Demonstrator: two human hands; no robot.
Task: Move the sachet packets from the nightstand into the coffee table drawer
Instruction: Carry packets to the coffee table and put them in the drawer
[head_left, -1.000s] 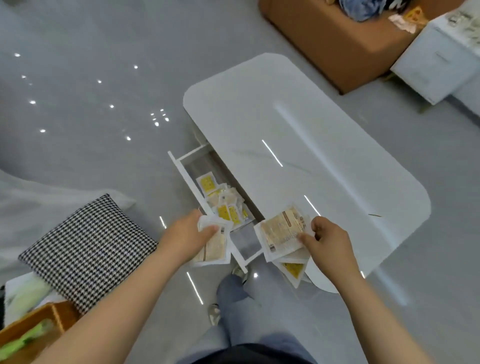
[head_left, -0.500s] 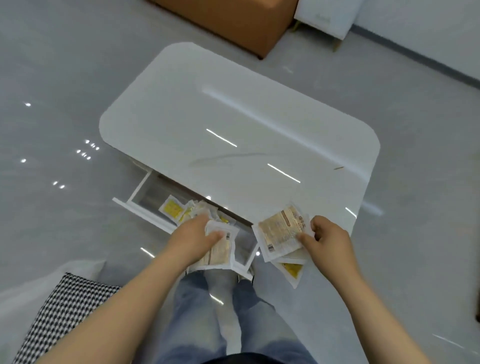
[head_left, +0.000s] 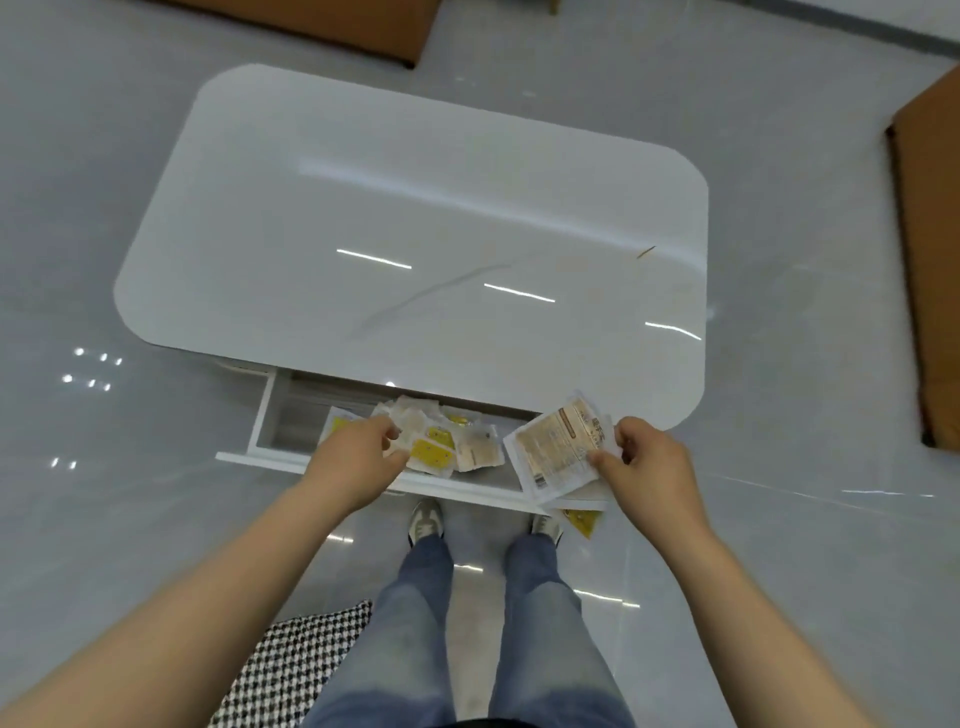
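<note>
The white coffee table (head_left: 415, 208) has its drawer (head_left: 467, 491) pulled out toward me. Several white and yellow sachet packets (head_left: 447, 441) lie piled in the drawer's middle. My left hand (head_left: 358, 457) is down in the drawer, fingertips and thumb at the left edge of that pile; whether it still pinches a packet is unclear. My right hand (head_left: 649, 467) hovers over the drawer's right end, shut on a fanned stack of sachet packets (head_left: 556, 452), a beige printed one on top and a yellow one hanging lowest. The nightstand is out of view.
I stand right at the drawer front, shoes (head_left: 426, 525) just under it. A black-and-white houndstooth cushion (head_left: 291, 670) lies on the grey floor by my left leg. Brown upholstered seats sit at the right edge (head_left: 924, 260) and beyond the table (head_left: 337, 26).
The view swung to face the drawer head-on. My left hand dropped from above the drawer front down into the drawer with its packets. My right hand kept hold of its stack.
</note>
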